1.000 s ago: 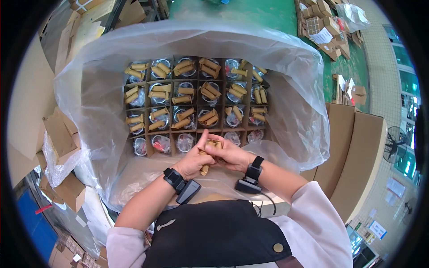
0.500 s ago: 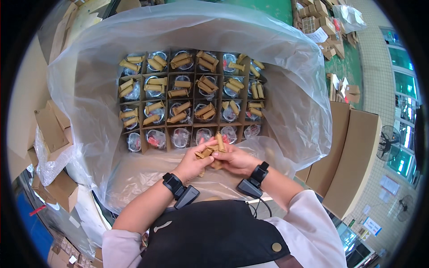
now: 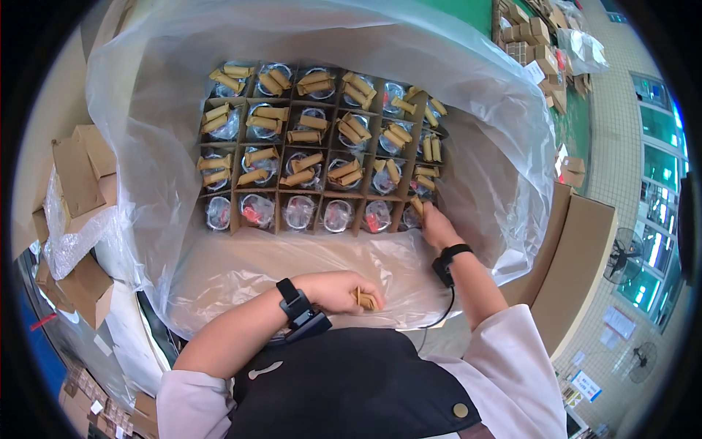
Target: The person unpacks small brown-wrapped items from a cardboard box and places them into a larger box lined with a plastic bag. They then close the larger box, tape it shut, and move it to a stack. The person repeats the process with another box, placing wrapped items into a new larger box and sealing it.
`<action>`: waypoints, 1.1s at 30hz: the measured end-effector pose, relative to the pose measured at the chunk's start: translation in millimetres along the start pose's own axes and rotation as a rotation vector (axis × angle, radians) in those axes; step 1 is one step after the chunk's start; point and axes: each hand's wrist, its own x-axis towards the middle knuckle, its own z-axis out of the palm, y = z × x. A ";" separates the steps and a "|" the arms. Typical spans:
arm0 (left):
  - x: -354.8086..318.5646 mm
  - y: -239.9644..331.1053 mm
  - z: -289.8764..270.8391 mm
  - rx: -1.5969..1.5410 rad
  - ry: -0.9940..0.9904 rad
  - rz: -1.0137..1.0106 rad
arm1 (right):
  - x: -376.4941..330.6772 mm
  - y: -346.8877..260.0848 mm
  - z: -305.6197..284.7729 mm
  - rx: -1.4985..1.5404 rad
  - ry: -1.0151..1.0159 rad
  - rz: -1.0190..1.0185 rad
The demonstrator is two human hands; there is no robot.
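My right hand [image 3: 440,228] reaches to the near right corner cell of a divided carton and pinches a small brown paper-wrapped roll [image 3: 417,207] over it. Close to my body, my left hand [image 3: 338,290] is closed around several more brown paper rolls [image 3: 366,300]. Brown cardboard dividers [image 3: 290,197] split the carton into rows of cells. In each cell sits a round, clear-bagged item [image 3: 298,212]; some show red inside. Brown paper rolls [image 3: 300,170], mostly in pairs, lie on the items in the farther rows. The nearest row's other items have no rolls on them.
A large translucent plastic liner [image 3: 497,139] rises around the carton and folds over its near side. Open cardboard [image 3: 578,256] stands at the right. To the left are bubble wrap [image 3: 66,227] and torn cardboard [image 3: 77,175]. Stacked boxes [image 3: 537,44] sit at the far right.
My hands were together over the near edge, holding the rolls. Now the right has gone right and forward with one roll, and the left has drawn back. The view has shifted slightly.
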 end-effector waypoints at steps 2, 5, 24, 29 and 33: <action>-8.8 2.3 7.0 -0.200 -0.124 -0.047 | 9.0 -1.9 20.0 -0.049 0.143 0.029; -12.6 -8.2 14.2 -0.222 -0.091 0.167 | 7.4 -12.7 29.4 -0.245 0.120 0.069; -15.3 -14.8 4.5 -0.814 0.429 0.115 | -3.5 -31.1 -9.2 -0.132 0.152 0.134; -13.7 -18.2 -0.3 -1.155 0.724 0.222 | -26.5 -114.2 -54.8 0.457 0.036 -0.089; -8.3 -35.2 -2.1 -1.261 0.604 0.398 | -70.7 -185.2 -46.6 0.875 -0.409 -0.609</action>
